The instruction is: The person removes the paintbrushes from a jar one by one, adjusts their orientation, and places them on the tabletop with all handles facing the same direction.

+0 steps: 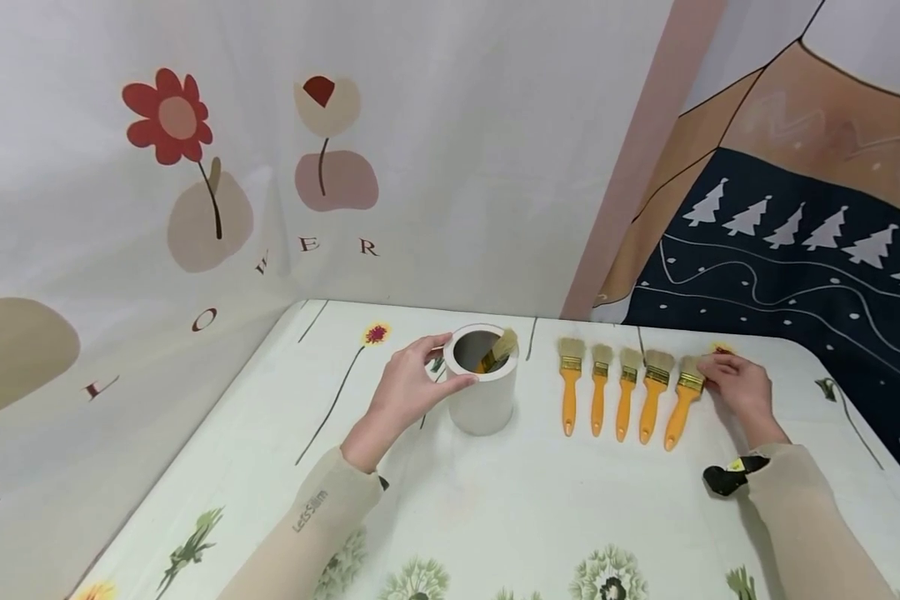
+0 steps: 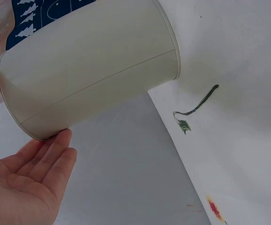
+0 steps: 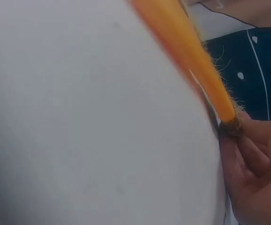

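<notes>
A white cylindrical container (image 1: 482, 408) stands upright on the table, a paintbrush (image 1: 499, 352) leaning inside with its bristles at the rim. My left hand (image 1: 408, 379) holds this container by its top rim, thumb on the near side and fingers on the far side; the left wrist view shows the fingertips right at the rim. To the right, several orange-handled paintbrushes (image 1: 624, 408) lie in a row, bristles pointing away. My right hand (image 1: 746, 392) pinches the rightmost paintbrush (image 1: 677, 421) near its metal band and bristles. Its orange handle (image 3: 187, 51) crosses the right wrist view.
A white tablecloth (image 1: 562, 508) printed with flowers covers the table. Behind it hangs a pale curtain (image 1: 450, 167) with flower prints. A dark blue cloth (image 1: 780, 275) with white trees hangs at the back right. A black wrist strap (image 1: 727, 479) shows at the right sleeve.
</notes>
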`<state>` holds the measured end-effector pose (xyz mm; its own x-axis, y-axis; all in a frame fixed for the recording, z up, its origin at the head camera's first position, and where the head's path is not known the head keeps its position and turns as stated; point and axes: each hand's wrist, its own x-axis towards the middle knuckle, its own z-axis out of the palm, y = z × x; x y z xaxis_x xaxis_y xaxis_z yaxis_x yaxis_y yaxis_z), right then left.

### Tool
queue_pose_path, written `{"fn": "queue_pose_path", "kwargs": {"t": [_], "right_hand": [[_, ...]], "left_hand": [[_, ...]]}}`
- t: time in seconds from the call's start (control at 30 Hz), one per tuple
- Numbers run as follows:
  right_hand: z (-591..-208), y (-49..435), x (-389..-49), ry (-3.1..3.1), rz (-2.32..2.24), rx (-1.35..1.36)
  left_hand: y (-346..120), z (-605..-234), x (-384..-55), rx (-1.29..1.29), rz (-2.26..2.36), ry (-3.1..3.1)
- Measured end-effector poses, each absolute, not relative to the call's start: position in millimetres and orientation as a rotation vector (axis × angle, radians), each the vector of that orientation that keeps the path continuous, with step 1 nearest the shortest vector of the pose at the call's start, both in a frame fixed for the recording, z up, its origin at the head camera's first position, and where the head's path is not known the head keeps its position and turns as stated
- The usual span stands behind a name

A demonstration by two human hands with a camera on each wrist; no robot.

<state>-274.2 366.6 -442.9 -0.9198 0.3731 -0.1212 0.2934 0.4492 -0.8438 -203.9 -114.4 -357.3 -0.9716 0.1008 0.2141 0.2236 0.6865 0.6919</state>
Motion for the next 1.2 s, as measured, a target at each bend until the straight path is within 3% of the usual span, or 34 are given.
{"fn": "queue_pose_path", "kwargs": {"t": [0.4, 0.73, 0.97, 1.2], "right_hand": [[-426.8, 349.8, -257.8, -2.651, 1.245, -0.52], [-396.4, 314.6, -257.8, -2.574, 1.339, -0.376], [-404.7, 303.2, -271.3, -2.512, 1.408, -0.196], [-383.2, 265.0, -258.9, -2.441, 1.562, -0.097]], "left_hand": [[-111.5, -357.4, -202.3, -0.289, -1.16, -2.736], [-114.6, -356.1, -200.5, -0.25, -1.153, -2.741], [-116.1, -355.8, -201.0, -0.257, -1.166, -2.738], [-115.0, -356.5, -202.6, -0.266, -1.166, -2.736]]}}
